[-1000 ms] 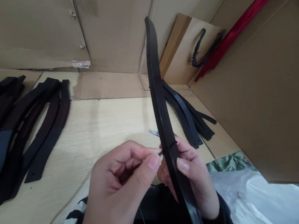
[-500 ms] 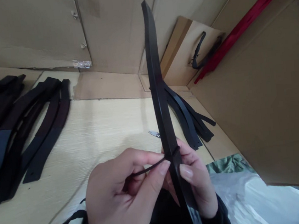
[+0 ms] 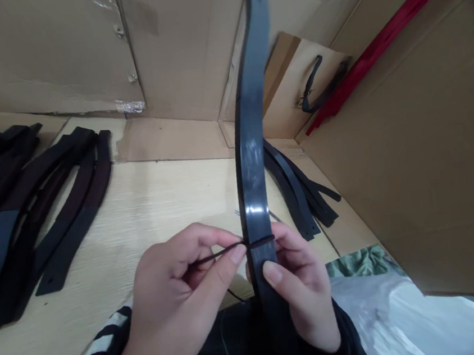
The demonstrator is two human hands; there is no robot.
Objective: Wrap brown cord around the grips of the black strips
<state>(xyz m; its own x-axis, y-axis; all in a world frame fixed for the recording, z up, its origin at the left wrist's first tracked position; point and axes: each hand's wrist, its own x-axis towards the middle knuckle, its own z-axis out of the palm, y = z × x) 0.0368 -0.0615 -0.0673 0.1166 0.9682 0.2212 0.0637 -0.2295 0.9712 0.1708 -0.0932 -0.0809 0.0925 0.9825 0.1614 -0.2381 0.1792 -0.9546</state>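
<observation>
A long, curved black strip [image 3: 252, 159] stands nearly upright in front of me, a small hole near its top end. My right hand [image 3: 301, 283] grips its lower part, thumb on the front face and fingers behind. A thin dark cord [image 3: 263, 242] crosses the strip's face just above that thumb. My left hand [image 3: 190, 295] pinches the cord between thumb and forefinger at the strip's left edge; the cord runs back into the palm. What the cord does behind the strip is hidden.
Similar black strips [image 3: 67, 218] lie piled on the left of the pale wooden table [image 3: 171, 195]. More strips [image 3: 301, 187] lie behind at right. Cardboard walls [image 3: 181, 48] enclose the back and right. A red band [image 3: 392, 42] runs along the right wall. White plastic [image 3: 373, 310] lies lower right.
The strip has turned so its broad face shows, and its top has shifted right and up. My hands have moved slightly left with it, the left still pinching the cord.
</observation>
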